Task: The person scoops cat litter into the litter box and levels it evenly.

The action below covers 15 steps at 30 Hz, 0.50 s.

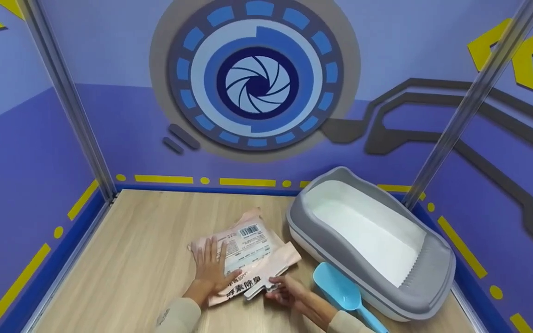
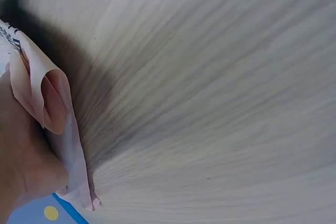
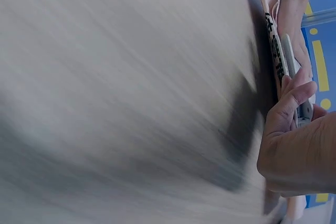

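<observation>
A pink printed plastic bag [image 1: 248,240] lies on the wooden table with its printed back and barcode up and one edge folded over. My left hand [image 1: 211,263] rests flat on its left part, fingers spread straight. In the left wrist view the pink bag [image 2: 58,108] shows a curled edge beside my left hand [image 2: 26,156]. My right hand [image 1: 289,293] pinches a long white-grey bag clip [image 1: 266,280] at the folded edge. From the right wrist, the clip [image 3: 290,56] runs along the bag beside my right hand [image 3: 289,114]; whether its bars grip the plastic I cannot tell.
A grey-rimmed white litter box [image 1: 303,217] stands at the right of the table, near the back wall. Against its near side lies a light-blue scoop [image 1: 340,289], close to my right forearm. Blue-purple panels [image 1: 109,138] enclose the table at the back and sides.
</observation>
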Motion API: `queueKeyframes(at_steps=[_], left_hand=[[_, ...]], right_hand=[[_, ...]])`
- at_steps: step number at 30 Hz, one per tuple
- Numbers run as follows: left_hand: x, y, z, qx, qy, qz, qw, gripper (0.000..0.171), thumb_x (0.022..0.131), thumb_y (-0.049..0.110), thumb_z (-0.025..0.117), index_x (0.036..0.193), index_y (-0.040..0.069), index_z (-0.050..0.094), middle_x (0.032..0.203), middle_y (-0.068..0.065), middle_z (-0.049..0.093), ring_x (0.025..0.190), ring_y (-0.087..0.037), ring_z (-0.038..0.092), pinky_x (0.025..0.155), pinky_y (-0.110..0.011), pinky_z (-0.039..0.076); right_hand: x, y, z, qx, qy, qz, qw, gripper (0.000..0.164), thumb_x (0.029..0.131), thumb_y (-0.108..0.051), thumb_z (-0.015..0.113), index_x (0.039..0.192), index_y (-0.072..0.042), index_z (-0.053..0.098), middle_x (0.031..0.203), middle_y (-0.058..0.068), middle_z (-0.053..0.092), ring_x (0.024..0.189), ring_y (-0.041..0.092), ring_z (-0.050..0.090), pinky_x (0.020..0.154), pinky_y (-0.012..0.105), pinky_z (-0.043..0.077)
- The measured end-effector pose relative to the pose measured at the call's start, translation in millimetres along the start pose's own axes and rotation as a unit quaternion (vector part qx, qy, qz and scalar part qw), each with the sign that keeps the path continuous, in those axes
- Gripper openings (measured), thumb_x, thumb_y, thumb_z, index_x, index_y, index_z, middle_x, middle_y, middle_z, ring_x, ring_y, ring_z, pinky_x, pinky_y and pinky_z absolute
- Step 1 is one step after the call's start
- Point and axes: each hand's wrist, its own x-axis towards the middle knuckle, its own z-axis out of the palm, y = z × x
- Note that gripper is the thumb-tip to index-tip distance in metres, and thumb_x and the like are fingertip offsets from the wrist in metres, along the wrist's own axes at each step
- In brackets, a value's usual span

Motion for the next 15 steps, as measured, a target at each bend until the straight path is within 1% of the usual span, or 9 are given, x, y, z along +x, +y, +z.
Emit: queueKeyframes(at_steps=[4, 8, 11, 12, 15], left_hand=[[-1.4, -0.2, -2.1, 0.0, -0.01, 0.0, 1.0, 0.1, 0.092, 0.073, 0.049, 0.158, 0.002, 0.028, 0.165, -0.033, 0.012, 0.154, -0.053, 0.013, 0.12, -0.069, 0.01], [-1.6, -0.6, -1.7, -0.002, -0.016, -0.001, 0.9999, 0.101, 0.092, 0.074, 0.048, 0.159, 0.002, 0.026, 0.166, -0.033, 0.011, 0.154, -0.053, 0.011, 0.121, -0.069, 0.009], [-1.5, -0.3, -1.2, -0.004, -0.014, 0.0, 0.9999, 0.101, 0.092, 0.075, 0.047, 0.159, 0.002, 0.026, 0.166, -0.033, 0.011, 0.154, -0.052, 0.011, 0.121, -0.068, 0.009], [-1.6, 0.1, -1.5, -0.001, -0.014, -0.001, 0.9999, 0.101, 0.092, 0.075, 0.046, 0.159, 0.003, 0.025, 0.166, -0.032, 0.011, 0.155, -0.051, 0.011, 0.121, -0.068, 0.009], [-2.3, 0.9, -2.2, -0.003, -0.006, 0.0, 1.0, 0.101, 0.091, 0.074, 0.049, 0.158, 0.002, 0.027, 0.166, -0.032, 0.012, 0.154, -0.052, 0.012, 0.121, -0.069, 0.01]], right_hand=[[-8.4, 5.6, -3.6, 0.008, -0.006, 0.004, 1.0, 0.013, 0.091, -0.018, 0.064, 0.082, -0.009, 0.068, 0.064, 0.001, 0.071, 0.055, 0.0, 0.063, 0.053, 0.009, 0.045], [-19.3, 12.6, -9.9, 0.007, -0.033, 0.019, 0.999, 0.016, 0.092, -0.02, 0.064, 0.081, -0.01, 0.069, 0.066, 0.0, 0.072, 0.056, -0.002, 0.063, 0.054, 0.008, 0.044], [-26.5, 19.2, -15.3, -0.005, -0.049, 0.027, 0.998, 0.018, 0.093, -0.024, 0.064, 0.081, -0.011, 0.069, 0.067, -0.002, 0.072, 0.055, -0.004, 0.061, 0.053, 0.008, 0.044], [-28.1, 21.2, -17.0, -0.009, -0.049, 0.027, 0.998, 0.018, 0.093, -0.025, 0.064, 0.082, -0.012, 0.068, 0.067, -0.002, 0.072, 0.055, -0.004, 0.06, 0.053, 0.007, 0.043], [-30.9, 25.4, -21.2, -0.017, -0.037, 0.032, 0.999, 0.019, 0.094, -0.029, 0.064, 0.083, -0.013, 0.067, 0.068, -0.004, 0.071, 0.052, -0.007, 0.053, 0.05, 0.006, 0.039]])
